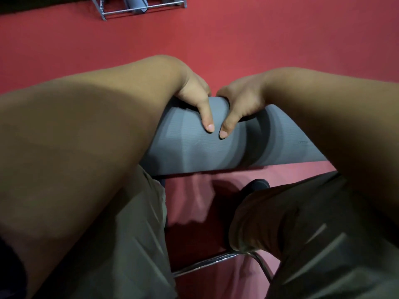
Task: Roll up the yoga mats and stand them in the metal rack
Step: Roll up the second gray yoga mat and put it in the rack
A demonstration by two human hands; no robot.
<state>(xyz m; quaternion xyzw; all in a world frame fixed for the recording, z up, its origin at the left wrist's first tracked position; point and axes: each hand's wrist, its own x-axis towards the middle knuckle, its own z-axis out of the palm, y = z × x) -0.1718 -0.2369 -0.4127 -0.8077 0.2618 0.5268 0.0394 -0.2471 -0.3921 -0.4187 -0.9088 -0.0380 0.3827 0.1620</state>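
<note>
Left hand (193, 94): it's clamped over the top of the roll, fingers curled away over the far side and out of sight.
Right hand (243, 100): same story right beside it, wrapped over the crest and gripping hard enough to dent the foam.
Thumbs (208, 123): both are laid flat down the near face of the roll, tips close together but not touching.
Yoga mat (194, 149): grey-blue and bunched into a thick roll under the hands. It runs across the view above the knees, its straight lower edge hanging clear over the legs. How tight the roll is, I cannot tell.
Forearms (86, 137): bare, filling both sides of the view.
Trousers (129, 234): olive, on both legs, below the mat.
Shoe (257, 184): a dark toe showing just under the mat's edge.
Chrome tube (216, 261): a bent bar low between the legs.
Floor (280, 39): red all round.
Metal rack (129, 10): up at the top left, well apart from the hands.
Rolled mat (136, 4): grey-blue, standing inside the rack.
</note>
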